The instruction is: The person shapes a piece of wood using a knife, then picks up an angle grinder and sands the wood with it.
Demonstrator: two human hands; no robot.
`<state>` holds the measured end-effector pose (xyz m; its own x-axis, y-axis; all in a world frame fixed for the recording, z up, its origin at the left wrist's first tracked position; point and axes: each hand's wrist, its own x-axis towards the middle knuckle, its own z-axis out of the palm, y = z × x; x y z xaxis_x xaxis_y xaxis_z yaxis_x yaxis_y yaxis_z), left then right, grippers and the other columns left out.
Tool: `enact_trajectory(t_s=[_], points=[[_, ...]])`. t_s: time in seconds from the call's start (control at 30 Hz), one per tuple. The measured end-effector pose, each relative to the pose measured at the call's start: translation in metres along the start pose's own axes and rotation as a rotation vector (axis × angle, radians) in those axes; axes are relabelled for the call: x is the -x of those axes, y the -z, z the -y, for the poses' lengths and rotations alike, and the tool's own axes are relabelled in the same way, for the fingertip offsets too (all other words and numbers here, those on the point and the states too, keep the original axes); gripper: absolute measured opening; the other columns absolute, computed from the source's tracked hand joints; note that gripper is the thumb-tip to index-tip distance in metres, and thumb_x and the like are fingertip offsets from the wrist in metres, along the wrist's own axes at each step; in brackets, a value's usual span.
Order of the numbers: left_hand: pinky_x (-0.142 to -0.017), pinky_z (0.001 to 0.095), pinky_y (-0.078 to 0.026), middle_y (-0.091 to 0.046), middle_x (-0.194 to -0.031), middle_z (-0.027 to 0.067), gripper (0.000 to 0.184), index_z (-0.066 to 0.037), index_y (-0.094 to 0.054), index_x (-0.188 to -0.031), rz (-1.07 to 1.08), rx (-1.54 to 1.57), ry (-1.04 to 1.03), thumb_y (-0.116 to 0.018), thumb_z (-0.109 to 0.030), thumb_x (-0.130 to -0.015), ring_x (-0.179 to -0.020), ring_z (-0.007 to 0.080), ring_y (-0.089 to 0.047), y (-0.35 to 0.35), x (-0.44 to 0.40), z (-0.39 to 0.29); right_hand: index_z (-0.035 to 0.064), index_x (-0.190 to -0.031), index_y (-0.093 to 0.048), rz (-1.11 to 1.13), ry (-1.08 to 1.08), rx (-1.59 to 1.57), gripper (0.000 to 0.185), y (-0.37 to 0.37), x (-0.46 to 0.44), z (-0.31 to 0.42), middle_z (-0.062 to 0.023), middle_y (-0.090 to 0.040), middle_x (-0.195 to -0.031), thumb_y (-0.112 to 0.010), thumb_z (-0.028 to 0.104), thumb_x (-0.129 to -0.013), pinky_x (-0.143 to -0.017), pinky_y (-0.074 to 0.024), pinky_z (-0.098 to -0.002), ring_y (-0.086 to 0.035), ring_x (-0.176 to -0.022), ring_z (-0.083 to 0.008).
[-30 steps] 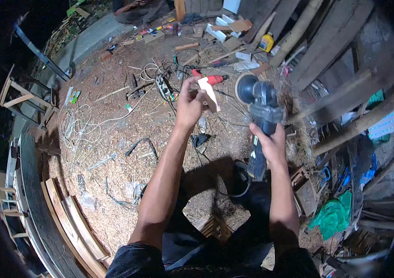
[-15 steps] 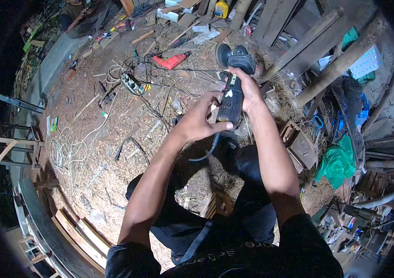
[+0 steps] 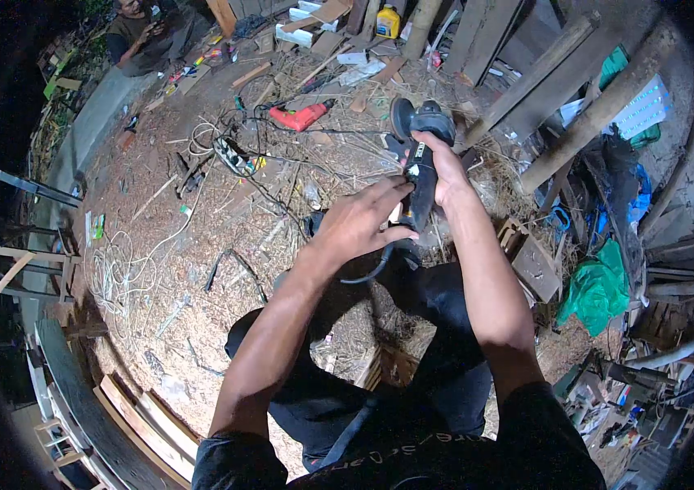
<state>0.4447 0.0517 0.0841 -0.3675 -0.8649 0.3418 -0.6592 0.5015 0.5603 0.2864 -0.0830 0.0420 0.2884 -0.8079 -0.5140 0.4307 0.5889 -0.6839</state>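
A dark angle grinder (image 3: 423, 184) with a round disc (image 3: 402, 118) at its upper end is held tilted above my knees. My right hand (image 3: 445, 170) is wrapped round its body just below the head. My left hand (image 3: 365, 219) is at the rear half, its fingers on the side of the body and its thumb near the tail. A small pale piece (image 3: 396, 214) shows between that thumb and the fingers, mostly hidden. The grinder's cord (image 3: 373, 274) curves down from the tail.
A red drill (image 3: 300, 117) and a power strip (image 3: 233, 157) lie on the shaving-covered ground. Cords (image 3: 122, 278) spread at left. Planks (image 3: 143, 420) lie lower left, a green bag (image 3: 598, 286) at right. Another person (image 3: 147, 37) sits at the upper left.
The view has shifted. My left hand, earlier holding up a pale flat piece apart from the grinder, has come to the grinder's rear. The grinder has turned slightly in my right hand.
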Motion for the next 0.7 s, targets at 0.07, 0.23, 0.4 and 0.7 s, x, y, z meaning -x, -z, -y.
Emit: enact_trajectory(t_s=[0.07, 0.23, 0.4, 0.7], points=[[-0.087, 0.0406, -0.051, -0.054, -0.125, 0.0156, 0.065, -0.004, -0.053, -0.124, 0.018, -0.047, -0.009, -0.074, -0.04, -0.075, -0.11, 0.0344, -0.057, -0.002, 0.001, -0.001, 0.0034, -0.091, -0.055, 0.005, -0.046, -0.034, 0.03, 0.007, -0.006, -0.003, -0.0083, -0.058, -0.073, -0.072, 0.025, -0.079, -0.055, -0.0524, -0.0344, -0.06, -0.059, -0.0214], [-0.084, 0.0405, -0.051, -0.055, -0.121, 0.0175, 0.062, -0.003, -0.052, -0.125, 0.039, 0.029, 0.01, -0.071, -0.04, -0.079, -0.108, 0.0347, -0.058, 0.002, -0.003, 0.0, 0.0042, -0.087, -0.056, 0.007, -0.048, -0.006, 0.028, 0.007, -0.004, -0.002, -0.0071, -0.058, -0.071, -0.071, 0.026, -0.079, -0.053, -0.0523, -0.0349, -0.059, -0.056, -0.0207], [-0.075, 0.0346, -0.048, -0.058, -0.106, 0.0183, 0.053, 0.0, -0.055, -0.119, -0.17, 0.184, 0.277, -0.051, -0.046, -0.092, -0.091, 0.0305, -0.059, 0.003, -0.007, 0.034, 0.0083, -0.086, -0.055, -0.008, -0.071, -0.006, 0.024, 0.004, -0.005, -0.004, -0.005, -0.056, -0.067, -0.072, 0.025, -0.079, -0.05, -0.0493, -0.0349, -0.057, -0.053, -0.0191], [-0.056, 0.0276, -0.034, -0.043, -0.071, -0.0026, 0.053, -0.001, -0.061, -0.109, -0.515, 1.021, 1.012, -0.037, -0.046, -0.097, -0.06, 0.0109, -0.04, 0.026, 0.004, 0.1, 0.0103, -0.084, -0.055, -0.127, 0.016, 0.135, 0.038, -0.026, -0.006, -0.024, -0.0026, -0.055, -0.066, -0.078, 0.04, -0.076, -0.047, -0.048, -0.0331, -0.055, -0.052, -0.0166]])
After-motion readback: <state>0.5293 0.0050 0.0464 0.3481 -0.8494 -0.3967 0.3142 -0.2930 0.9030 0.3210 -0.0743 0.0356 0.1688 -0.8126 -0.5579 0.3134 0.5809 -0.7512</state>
